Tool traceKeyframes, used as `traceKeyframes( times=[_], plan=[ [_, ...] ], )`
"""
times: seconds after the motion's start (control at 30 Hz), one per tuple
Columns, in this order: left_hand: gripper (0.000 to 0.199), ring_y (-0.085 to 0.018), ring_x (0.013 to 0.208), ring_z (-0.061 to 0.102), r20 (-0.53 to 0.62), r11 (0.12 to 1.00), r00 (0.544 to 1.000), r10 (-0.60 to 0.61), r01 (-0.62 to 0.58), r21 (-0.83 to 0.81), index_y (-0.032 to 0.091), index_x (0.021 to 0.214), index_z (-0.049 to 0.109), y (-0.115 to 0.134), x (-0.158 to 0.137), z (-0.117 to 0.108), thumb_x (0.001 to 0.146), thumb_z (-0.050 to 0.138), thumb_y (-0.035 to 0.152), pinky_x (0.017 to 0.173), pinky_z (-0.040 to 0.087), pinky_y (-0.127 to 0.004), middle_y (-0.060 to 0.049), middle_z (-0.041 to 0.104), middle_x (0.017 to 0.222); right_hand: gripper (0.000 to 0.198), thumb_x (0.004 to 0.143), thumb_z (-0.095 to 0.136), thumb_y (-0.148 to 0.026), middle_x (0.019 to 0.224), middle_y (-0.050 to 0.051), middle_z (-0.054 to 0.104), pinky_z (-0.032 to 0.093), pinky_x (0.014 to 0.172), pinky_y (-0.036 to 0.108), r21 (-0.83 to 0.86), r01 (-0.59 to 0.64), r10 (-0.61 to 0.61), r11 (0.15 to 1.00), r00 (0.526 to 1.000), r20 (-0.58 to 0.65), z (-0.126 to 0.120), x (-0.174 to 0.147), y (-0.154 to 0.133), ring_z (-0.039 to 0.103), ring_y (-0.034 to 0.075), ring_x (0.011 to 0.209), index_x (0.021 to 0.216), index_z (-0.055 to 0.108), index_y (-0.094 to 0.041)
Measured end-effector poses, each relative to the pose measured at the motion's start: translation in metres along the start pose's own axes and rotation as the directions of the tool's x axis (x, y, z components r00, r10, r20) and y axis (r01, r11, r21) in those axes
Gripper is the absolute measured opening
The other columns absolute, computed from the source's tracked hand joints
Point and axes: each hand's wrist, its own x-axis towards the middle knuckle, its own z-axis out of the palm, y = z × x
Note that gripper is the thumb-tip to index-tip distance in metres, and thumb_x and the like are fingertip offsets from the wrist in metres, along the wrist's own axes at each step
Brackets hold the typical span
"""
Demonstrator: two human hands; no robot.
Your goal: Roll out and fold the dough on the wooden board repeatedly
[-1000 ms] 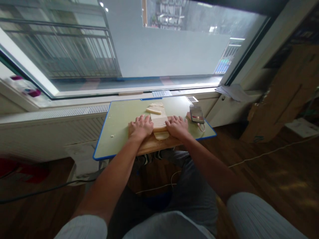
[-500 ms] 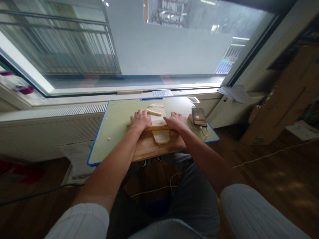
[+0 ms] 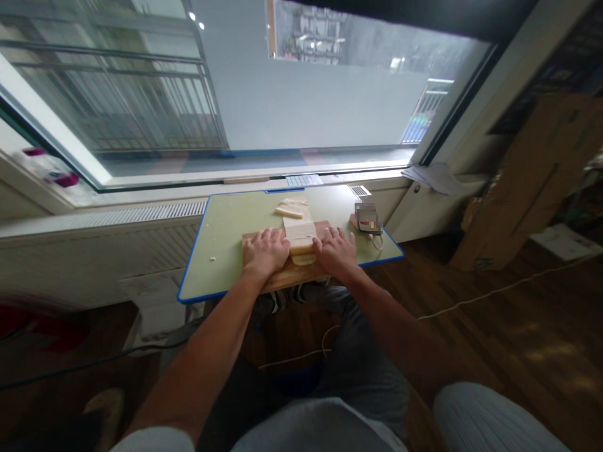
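Note:
My left hand [image 3: 267,252] and my right hand [image 3: 336,252] rest on the two ends of a wooden rolling pin [image 3: 301,250], fingers bent over it and thumbs turned inward. Between them the pin's middle lies across a long pale sheet of dough [image 3: 299,231]. A short flap of this sheet shows on the near side of the pin; the longer part runs away from me. Under the dough is a wooden board [image 3: 294,275], partly hidden by my hands. A pale, thick stick-like strip [image 3: 289,213] lies across the sheet's far end.
The board sits on a green tabletop [image 3: 221,232] with a blue edge. A blurred-out device [image 3: 368,218] with a cord loop stands at the table's right. Small crumbs [image 3: 213,258] dot the left side. Beyond are a radiator [image 3: 141,257] and a window. Cardboard [image 3: 513,188] leans at right.
Both hands and the rolling pin have moved toward me over the dough. Less of the sheet shows on the near side and more on the far side. The view has shifted slightly.

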Motion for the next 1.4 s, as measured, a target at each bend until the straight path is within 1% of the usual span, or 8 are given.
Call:
traceKeyframes(
  times=[0.17, 0.3, 0.5, 0.77, 0.87, 1.03, 1.2, 1.4],
  plan=[
    [0.063, -0.03, 0.16, 0.04, -0.027, 1.0, 1.0, -0.003, 0.003, 0.013, 0.027, 0.162, 0.053, 0.002, -0.032, 0.002, 0.109, 0.027, 0.049, 0.127, 0.034, -0.053, -0.007, 0.046, 0.174, 0.069, 0.115, 0.029, -0.051, 0.173, 0.018, 0.041, 0.021, 0.132, 0.057, -0.008, 0.008, -0.009, 1.0, 0.998, -0.069, 0.007, -0.028, 0.004, 0.031, 0.031, 0.164, 0.166, 0.046, -0.008],
    [0.064, -0.031, 0.16, 0.04, -0.045, 1.0, 0.999, 0.011, -0.011, 0.003, 0.025, 0.162, 0.053, 0.001, -0.036, 0.004, 0.109, 0.026, 0.05, 0.127, 0.034, -0.053, -0.007, 0.045, 0.174, 0.069, 0.115, 0.029, -0.051, 0.173, 0.019, 0.041, 0.02, 0.132, 0.057, -0.008, 0.01, -0.011, 1.0, 0.996, -0.092, 0.012, -0.031, 0.006, 0.03, 0.031, 0.164, 0.166, 0.045, -0.008],
    [0.061, -0.031, 0.154, 0.046, -0.068, 0.999, 0.997, 0.022, -0.02, 0.029, 0.026, 0.155, 0.06, -0.003, -0.008, 0.007, 0.108, 0.027, 0.046, 0.127, 0.034, -0.054, -0.008, 0.051, 0.17, 0.067, 0.115, 0.029, -0.052, 0.17, 0.018, 0.047, 0.022, 0.131, 0.058, 0.023, 0.032, -0.03, 0.999, 0.997, -0.074, 0.01, -0.003, 0.003, 0.036, 0.034, 0.16, 0.161, 0.053, -0.01],
    [0.061, -0.036, 0.157, 0.041, 0.134, 0.998, 0.99, -0.038, 0.044, -0.044, 0.03, 0.159, 0.054, -0.006, 0.058, -0.004, 0.104, 0.034, 0.047, 0.124, 0.038, -0.063, -0.011, 0.043, 0.174, 0.065, 0.108, 0.038, -0.053, 0.168, 0.015, 0.05, 0.029, 0.127, 0.062, 0.089, -0.005, -0.004, 0.996, 0.994, 0.108, 0.005, 0.066, -0.001, 0.043, 0.038, 0.154, 0.158, 0.056, -0.017],
    [0.059, -0.036, 0.151, 0.047, 0.09, 0.996, 0.994, -0.053, 0.059, -0.062, 0.027, 0.155, 0.058, -0.007, 0.077, -0.004, 0.103, 0.038, 0.045, 0.122, 0.041, -0.061, -0.013, 0.048, 0.169, 0.076, 0.104, 0.04, -0.061, 0.172, 0.017, 0.045, 0.03, 0.127, 0.063, 0.141, -0.048, 0.022, 0.989, 0.982, 0.185, 0.005, 0.092, -0.001, 0.04, 0.04, 0.156, 0.164, 0.049, -0.015],
    [0.054, -0.036, 0.142, 0.054, -0.001, 0.995, 0.997, -0.071, 0.071, -0.072, 0.02, 0.144, 0.066, -0.008, 0.1, -0.004, 0.102, 0.038, 0.038, 0.118, 0.046, -0.057, -0.018, 0.059, 0.155, 0.081, 0.103, 0.04, -0.065, 0.168, 0.02, 0.049, 0.033, 0.125, 0.061, 0.193, -0.092, 0.051, 0.977, 0.977, 0.208, 0.01, 0.123, -0.002, 0.043, 0.041, 0.153, 0.162, 0.05, -0.012],
    [0.052, -0.035, 0.141, 0.054, -0.004, 0.995, 0.998, -0.068, 0.067, -0.077, 0.02, 0.142, 0.067, -0.009, 0.106, -0.002, 0.102, 0.038, 0.037, 0.117, 0.046, -0.055, -0.018, 0.06, 0.154, 0.076, 0.102, 0.042, -0.059, 0.165, 0.022, 0.051, 0.034, 0.123, 0.063, 0.178, -0.1, 0.061, 0.979, 0.975, 0.213, 0.012, 0.125, -0.002, 0.045, 0.042, 0.151, 0.158, 0.052, -0.009],
    [0.06, -0.037, 0.146, 0.051, 0.071, 0.995, 0.995, -0.069, 0.074, -0.073, 0.023, 0.154, 0.058, -0.009, 0.09, -0.002, 0.101, 0.038, 0.044, 0.121, 0.042, -0.059, -0.016, 0.051, 0.165, 0.073, 0.1, 0.043, -0.051, 0.167, 0.02, 0.05, 0.034, 0.123, 0.064, 0.141, -0.08, 0.057, 0.987, 0.985, 0.16, 0.01, 0.099, -0.002, 0.044, 0.041, 0.151, 0.161, 0.048, -0.011]
  ],
)
